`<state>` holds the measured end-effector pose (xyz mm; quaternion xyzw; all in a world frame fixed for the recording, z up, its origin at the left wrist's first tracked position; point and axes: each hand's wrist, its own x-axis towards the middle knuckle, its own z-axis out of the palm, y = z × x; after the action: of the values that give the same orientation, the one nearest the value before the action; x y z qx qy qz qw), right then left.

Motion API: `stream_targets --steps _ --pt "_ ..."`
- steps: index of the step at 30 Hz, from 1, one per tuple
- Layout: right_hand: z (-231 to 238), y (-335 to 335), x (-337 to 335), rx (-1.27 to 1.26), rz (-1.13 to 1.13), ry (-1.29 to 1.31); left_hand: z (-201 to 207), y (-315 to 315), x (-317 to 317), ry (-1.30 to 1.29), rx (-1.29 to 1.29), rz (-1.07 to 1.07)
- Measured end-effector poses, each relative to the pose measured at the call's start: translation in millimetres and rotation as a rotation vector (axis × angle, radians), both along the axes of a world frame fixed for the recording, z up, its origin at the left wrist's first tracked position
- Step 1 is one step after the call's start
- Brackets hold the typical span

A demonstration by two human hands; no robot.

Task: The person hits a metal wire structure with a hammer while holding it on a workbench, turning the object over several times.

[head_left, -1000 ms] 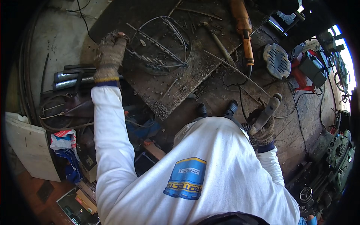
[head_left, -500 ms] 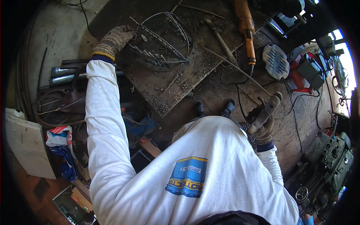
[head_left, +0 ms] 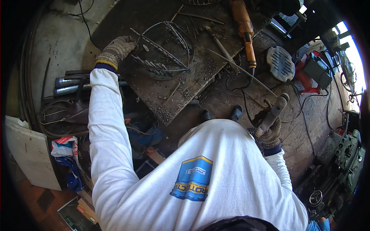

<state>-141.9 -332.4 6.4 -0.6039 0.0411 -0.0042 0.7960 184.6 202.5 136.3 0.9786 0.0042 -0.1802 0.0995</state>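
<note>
My left hand (head_left: 118, 49), in a patterned knit glove with a yellow cuff edge, rests over the metal table at the left side of a round metal frame (head_left: 188, 48). Its fingers are curled; whatever they may hold is hidden. Inside the ring, a straight bar (head_left: 160, 47) runs slantwise, with rows of short metal pieces along it and beside it. My right hand (head_left: 271, 135), gloved too, is closed round a tan welding electrode holder (head_left: 273, 114) to the right of my body. From it a long thin electrode (head_left: 243, 71) points up and left, its tip over the table edge.
On the dirty metal table (head_left: 169, 109) lie a hammer (head_left: 222, 48), an orange power tool (head_left: 243, 23) and scattered metal bits. A slotted stool seat (head_left: 280, 63) and a red-and-grey machine (head_left: 316, 73) stand at right, with cables across the floor. Metal pipes (head_left: 71, 86) lie at left.
The view has shifted slightly, so the table and tools sit a little further left. Both hands keep nearly the same pose, and the electrode stays in the holder.
</note>
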Motion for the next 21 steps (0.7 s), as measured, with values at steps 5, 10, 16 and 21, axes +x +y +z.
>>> stream_targets --steps 5,10,16,21 --pt "2 1 1 0.026 -0.036 -0.002 -13 7 -3 -0.136 -0.19 0.111" --pt "2 -3 6 -0.014 0.005 0.015 -17 2 6 -0.384 -0.702 0.142" --pt "10 11 6 0.026 -0.074 -0.038 -18 -4 -6 -0.768 -0.503 0.113" --pt "6 4 7 -0.188 -0.278 -0.03 -5 -75 -81 -1.13 -0.585 0.093"
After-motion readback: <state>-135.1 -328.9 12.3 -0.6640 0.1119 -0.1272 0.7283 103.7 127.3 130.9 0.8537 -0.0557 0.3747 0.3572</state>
